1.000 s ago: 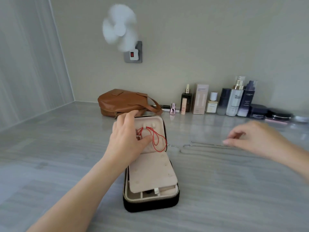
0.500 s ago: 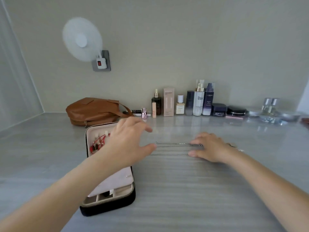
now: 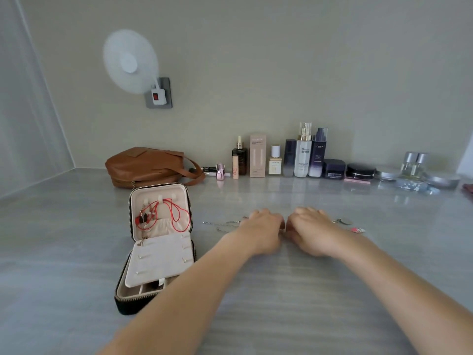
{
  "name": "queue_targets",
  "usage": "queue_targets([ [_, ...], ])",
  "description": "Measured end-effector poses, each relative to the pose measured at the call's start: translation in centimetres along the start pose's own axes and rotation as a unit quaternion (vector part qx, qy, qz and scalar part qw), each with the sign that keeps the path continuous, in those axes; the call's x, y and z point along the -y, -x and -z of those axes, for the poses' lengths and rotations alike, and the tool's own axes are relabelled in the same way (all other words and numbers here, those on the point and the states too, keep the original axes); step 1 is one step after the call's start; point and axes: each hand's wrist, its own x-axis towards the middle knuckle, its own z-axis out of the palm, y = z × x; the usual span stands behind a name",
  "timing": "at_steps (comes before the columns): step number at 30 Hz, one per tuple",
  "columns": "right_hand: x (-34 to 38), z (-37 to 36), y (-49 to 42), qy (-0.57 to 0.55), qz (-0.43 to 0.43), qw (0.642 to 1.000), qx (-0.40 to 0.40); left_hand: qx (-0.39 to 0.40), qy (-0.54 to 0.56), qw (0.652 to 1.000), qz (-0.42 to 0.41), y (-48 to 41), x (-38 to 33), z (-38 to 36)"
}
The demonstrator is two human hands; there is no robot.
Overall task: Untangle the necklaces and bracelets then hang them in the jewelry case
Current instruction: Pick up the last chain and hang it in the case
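Left hand (image 3: 261, 233), right hand (image 3: 311, 233) curled over silver chain (image 3: 225, 223) (grip unclear); jewelry case (image 3: 129, 304) left, cosmetics (image 3: 303, 157) behind.

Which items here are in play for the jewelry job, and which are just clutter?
In play:
- case, open
- red cord, hung in the lid
- silver chains on the table
- pink charm
- left hand and right hand, on the chains; grip hidden

Lying about:
- brown bag
- fan
- cosmetics along the wall
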Motion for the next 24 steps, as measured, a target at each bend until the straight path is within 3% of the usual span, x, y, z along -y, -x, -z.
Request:
queue_targets([
  [9,0.1,0.0,0.6,-0.019,0.005,1.0,0.02,-0.045,-0.03,0.998,-0.009,-0.2,0.3,-1.5],
  [16,-0.3,0.2,1.0,-0.134,0.008,0.991,0.009,-0.073,-0.025,0.997,-0.013,0.2,0.9,-1.8],
  [21,0.4,0.8,0.9,-0.171,0.038,0.983,-0.058,-0.127,0.054,0.99,0.006,0.5,0.6,-0.8],
  [24,0.4,2.1,1.0,-0.252,0.035,0.958,-0.13,-0.168,0.251,0.953,-0.017,0.7,0.7,0.0],
])
